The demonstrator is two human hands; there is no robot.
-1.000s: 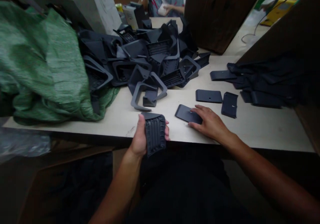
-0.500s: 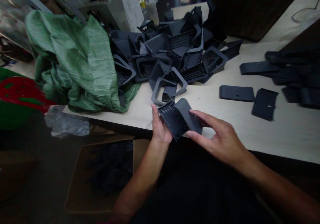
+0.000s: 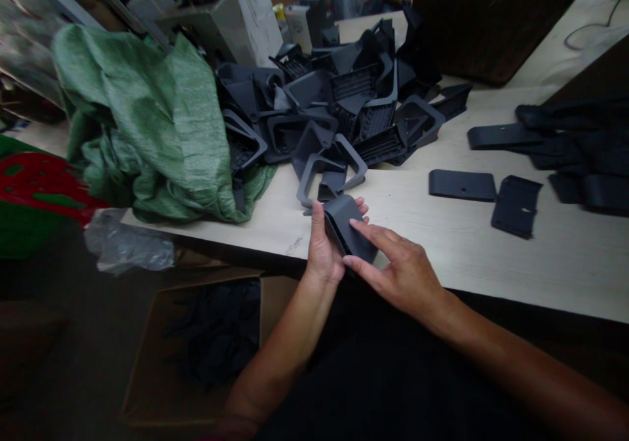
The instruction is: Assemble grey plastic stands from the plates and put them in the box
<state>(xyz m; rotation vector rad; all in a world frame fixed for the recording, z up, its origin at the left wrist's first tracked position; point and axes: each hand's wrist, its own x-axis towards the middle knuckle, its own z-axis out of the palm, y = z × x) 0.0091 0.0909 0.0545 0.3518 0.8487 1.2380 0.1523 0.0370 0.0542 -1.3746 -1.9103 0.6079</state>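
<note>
2 hands held 1 smooth dark cover (image 3: 354,226) at the table's front edge. The left hand (image 3: 327,251) was cupped around it, thumb up along the near-left side and fingertips showing past the far-right side. The right hand (image 3: 400,264) had its thumb and index finger narrowly apart on the cover. A dark edge showed beneath the cover; how many pieces lay under it, I could not tell.

From the cover, 2 loose plates lay apart from the hands: 1 flat plate (image 3: 462,185) at 2 o'clock, 1 rough plate (image 3: 517,206) at 3. A dark heap (image 3: 580,136) sat farther out at 2. The frame pile (image 3: 344,100), too tangled to count, stood at 12, its nearest frame just beside the left fingers. 1 green sack (image 3: 157,126) bulged at 10, and 1 open carton (image 3: 142,362) of dark parts stood below at 8. Bare table (image 3: 555,264) lay open from 3 to 4.
</note>
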